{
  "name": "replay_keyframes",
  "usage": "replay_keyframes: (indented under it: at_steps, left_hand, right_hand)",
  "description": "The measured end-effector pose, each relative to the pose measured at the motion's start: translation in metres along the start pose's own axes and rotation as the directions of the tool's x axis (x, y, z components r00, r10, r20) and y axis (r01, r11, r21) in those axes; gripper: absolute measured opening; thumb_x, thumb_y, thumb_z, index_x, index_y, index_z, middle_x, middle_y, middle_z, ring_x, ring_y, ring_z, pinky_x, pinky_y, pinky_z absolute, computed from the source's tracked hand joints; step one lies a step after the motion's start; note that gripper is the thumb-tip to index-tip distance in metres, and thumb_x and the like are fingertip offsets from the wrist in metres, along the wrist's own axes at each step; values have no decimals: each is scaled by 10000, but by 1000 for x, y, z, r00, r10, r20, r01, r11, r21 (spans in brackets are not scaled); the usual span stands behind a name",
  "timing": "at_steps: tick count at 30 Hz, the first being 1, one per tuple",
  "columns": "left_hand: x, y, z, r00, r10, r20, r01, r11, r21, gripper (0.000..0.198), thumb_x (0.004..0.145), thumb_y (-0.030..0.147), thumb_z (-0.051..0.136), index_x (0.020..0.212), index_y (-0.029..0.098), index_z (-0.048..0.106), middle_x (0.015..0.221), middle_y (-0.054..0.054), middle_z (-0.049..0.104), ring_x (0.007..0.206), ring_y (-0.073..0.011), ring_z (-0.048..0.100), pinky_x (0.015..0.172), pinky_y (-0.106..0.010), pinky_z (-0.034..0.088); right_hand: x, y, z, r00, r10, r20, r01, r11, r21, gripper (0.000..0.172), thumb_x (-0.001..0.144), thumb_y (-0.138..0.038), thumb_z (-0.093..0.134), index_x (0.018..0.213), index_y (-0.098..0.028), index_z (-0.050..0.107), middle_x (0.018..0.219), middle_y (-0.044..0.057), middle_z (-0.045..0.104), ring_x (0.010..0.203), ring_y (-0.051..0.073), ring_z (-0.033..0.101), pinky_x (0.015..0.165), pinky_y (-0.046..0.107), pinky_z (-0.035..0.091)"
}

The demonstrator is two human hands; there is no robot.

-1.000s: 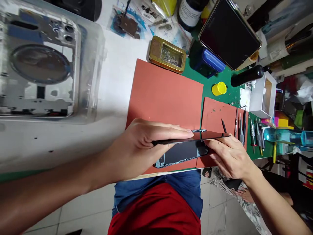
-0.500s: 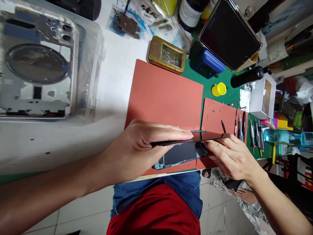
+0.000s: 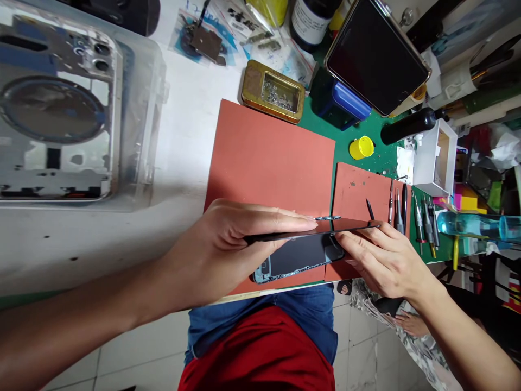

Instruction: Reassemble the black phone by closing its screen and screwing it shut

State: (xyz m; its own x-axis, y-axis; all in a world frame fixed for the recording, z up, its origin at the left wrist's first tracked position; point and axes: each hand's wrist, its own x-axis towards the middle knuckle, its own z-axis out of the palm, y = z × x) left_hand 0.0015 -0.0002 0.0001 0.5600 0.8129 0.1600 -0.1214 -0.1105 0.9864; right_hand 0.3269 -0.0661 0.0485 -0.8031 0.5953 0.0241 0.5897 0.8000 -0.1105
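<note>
A thin dark panel that looks like a phone screen [image 3: 321,232] is held almost edge-on between both hands. My left hand [image 3: 244,231] is closed on its left end, fingers flat along the upper face and thumb below. At the other end, my right hand [image 3: 385,259] pinches the panel's right edge and corner. Beneath the panel, a phone housing [image 3: 297,257] with a pale, ragged rim lies on the orange mat [image 3: 268,157]. The panel and my hands cover part of this housing.
A gold tin [image 3: 273,91] of tiny parts sits behind the mat. Tweezers and screwdrivers [image 3: 429,221] lie at right, near a blue bottle [image 3: 468,224]. On the left is a clear plastic case [image 3: 142,130]. A propped phone [image 3: 378,54] and yellow cap [image 3: 361,147] stand behind.
The bench shifts slightly left in view as the camera moves. Both hands keep the same hold on the phone screen, at nearly the same tilt.
</note>
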Motion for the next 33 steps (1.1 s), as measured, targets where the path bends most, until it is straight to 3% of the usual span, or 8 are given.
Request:
replay_keyframes:
  at_steps: [8,12,21,26,33]
  left_hand:
    - [2,3,-1,999,-38,-6,37,999,-28,471,1001,56,724,1236,433,880,1286,106,855,1161,-202,864,1040,-256,695]
    - [3,6,-2,998,-63,-10,63,997,-33,476,993,57,734,1234,439,882,1267,112,859,1153,-187,866,1022,-233,694]
    - [5,12,0,996,-80,-34,80,997,-16,414,974,25,739,1187,341,902,1229,92,866,1105,-169,875,978,-175,681]
    - [9,16,-1,995,-90,-40,89,996,-28,368,966,-9,733,1151,258,907,1201,61,871,1081,-171,879,980,-172,676]
    - [9,15,0,992,-117,-37,115,992,-41,379,973,36,735,1151,319,914,1197,77,870,1072,-191,885,937,-199,705]
  right_hand:
    - [0,9,-2,998,-42,51,42,999,13,510,1048,-36,473,1538,-29,616,1355,188,825,1229,306,686,887,439,474]
    - [1,10,-4,998,-41,48,39,998,55,537,1042,-22,497,1572,-8,578,1348,200,826,1165,298,695,844,440,460]
    - [0,11,-2,994,87,59,-97,978,187,479,1105,-52,506,1582,-71,553,1276,162,838,1179,285,693,843,413,466]
    - [-1,16,-5,993,86,87,-100,979,176,477,1142,-74,495,1617,-104,529,1267,149,845,1241,294,683,866,423,485]
    - [-1,24,-8,993,37,109,-51,991,124,587,1148,-87,482,1728,-163,432,1338,142,845,1299,311,668,887,436,505]
